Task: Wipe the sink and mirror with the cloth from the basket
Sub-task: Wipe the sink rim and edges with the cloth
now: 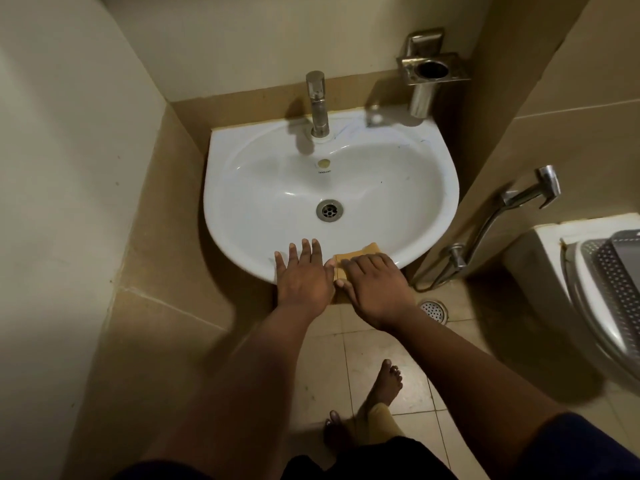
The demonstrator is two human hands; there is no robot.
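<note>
A white oval sink hangs on the tiled wall with a steel tap at its back and a drain in the bowl. A folded yellow cloth lies on the sink's front rim. My right hand lies flat on top of the cloth, its fingers spread over it. My left hand rests on the rim just to the left, fingers straight and spread, its thumb touching the cloth's edge. The mirror is out of view.
A steel cup holder is fixed to the wall at the back right. A hand sprayer hangs right of the sink. A grey perforated basket sits on the toilet tank at the right edge. My bare feet stand on the floor tiles below.
</note>
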